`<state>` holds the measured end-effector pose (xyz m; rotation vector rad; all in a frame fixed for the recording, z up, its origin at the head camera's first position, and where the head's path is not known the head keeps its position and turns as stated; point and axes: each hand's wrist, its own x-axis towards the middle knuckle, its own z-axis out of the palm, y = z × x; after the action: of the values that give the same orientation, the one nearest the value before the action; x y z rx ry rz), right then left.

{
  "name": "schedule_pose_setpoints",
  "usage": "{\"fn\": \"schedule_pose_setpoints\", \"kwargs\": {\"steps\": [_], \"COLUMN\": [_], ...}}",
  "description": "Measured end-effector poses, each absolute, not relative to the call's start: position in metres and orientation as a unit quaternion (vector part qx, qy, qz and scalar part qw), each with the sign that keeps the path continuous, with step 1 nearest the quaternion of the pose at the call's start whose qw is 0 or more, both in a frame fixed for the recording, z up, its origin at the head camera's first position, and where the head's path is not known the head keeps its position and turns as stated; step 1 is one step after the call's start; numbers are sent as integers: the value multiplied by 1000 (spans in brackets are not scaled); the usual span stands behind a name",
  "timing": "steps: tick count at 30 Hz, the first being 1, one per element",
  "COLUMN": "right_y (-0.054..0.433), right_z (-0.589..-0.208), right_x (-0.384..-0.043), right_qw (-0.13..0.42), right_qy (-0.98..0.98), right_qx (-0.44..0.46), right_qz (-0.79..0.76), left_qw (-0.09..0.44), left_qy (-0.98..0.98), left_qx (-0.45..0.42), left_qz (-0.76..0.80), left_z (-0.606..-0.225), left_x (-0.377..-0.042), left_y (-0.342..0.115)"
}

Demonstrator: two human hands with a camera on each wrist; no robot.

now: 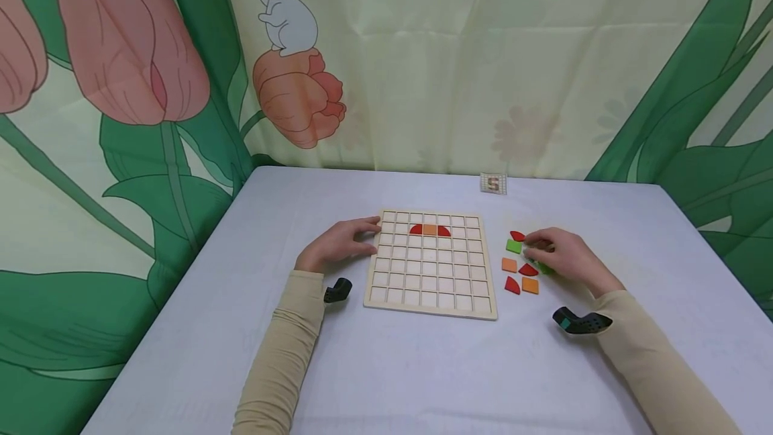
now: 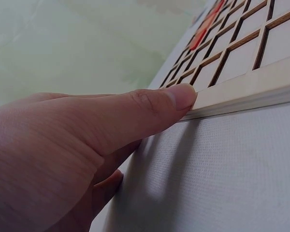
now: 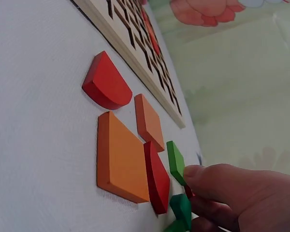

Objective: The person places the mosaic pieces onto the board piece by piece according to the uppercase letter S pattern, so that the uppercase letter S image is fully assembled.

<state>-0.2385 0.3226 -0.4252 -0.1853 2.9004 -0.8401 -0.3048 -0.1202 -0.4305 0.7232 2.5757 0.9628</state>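
Note:
My left hand rests at the left edge of a wooden grid board, its thumb touching the frame. In the board's second row, an orange square sits between two red rounded pieces. My right hand is low over loose pieces right of the board. Its fingertips are right at a red quarter-round piece, beside a green square. Green pieces lie partly hidden under this hand. Nearer are orange squares and more red quarter-rounds.
A small patterned card lies near the back edge of the white-covered table. Behind it hangs a printed curtain. Black devices are strapped at both wrists.

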Motion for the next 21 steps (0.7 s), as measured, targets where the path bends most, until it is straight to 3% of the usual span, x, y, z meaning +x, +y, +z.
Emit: {"fn": "schedule_pose_setpoints", "kwargs": {"steps": [21], "right_y": [302], "right_z": [-428], "right_x": [-253], "right_qw": [37], "right_qy": [962], "right_qx": [-86], "right_qz": [-256], "left_qw": [152], "left_qy": [894], "left_qx": [251], "left_qz": [337], "left_z": [-432], "left_x": [-306], "left_y": [-121]}}
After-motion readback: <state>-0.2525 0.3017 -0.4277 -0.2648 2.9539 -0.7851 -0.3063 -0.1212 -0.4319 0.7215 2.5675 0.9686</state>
